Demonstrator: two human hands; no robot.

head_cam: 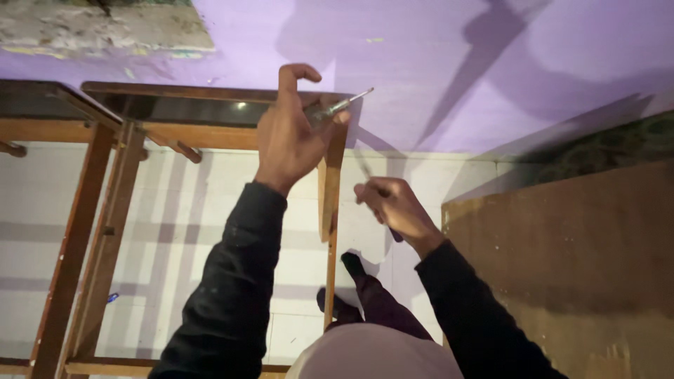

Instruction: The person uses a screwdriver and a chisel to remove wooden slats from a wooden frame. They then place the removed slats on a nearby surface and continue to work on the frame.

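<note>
No containers in view; nothing holds anything else here.

A wooden frame bench (105, 231) with a dark glass top (182, 109) stands on a white tiled floor (189, 210), its far edge against a purple wall (435, 56). The view looks down over the person's own head and both dark sleeves.

Left hand (291, 137): raised at the bench's far right corner, curled around the corner post (330, 189). Index finger hooks up over the top edge; thumb and remaining fingers pinch a slim metal tool (344, 104), likely a screwdriver, whose shaft pokes out to the right past the corner, tip against the purple wall background. Grip is closed on the tool and pressed to the wood at once.

Right hand (393, 203): lower and to the right of the post, just beside it but not touching the wood. Fingers folded into a loose fist around a small dark object (397, 235), only its lower end showing beneath the palm; what it is cannot be told.

The metal tool lies above and left of the right hand, the two hands apart with the corner post between them.

A brown wooden board (562, 267) fills the right side, near the right forearm. One foot (351, 263) shows on the floor below the post.
</note>
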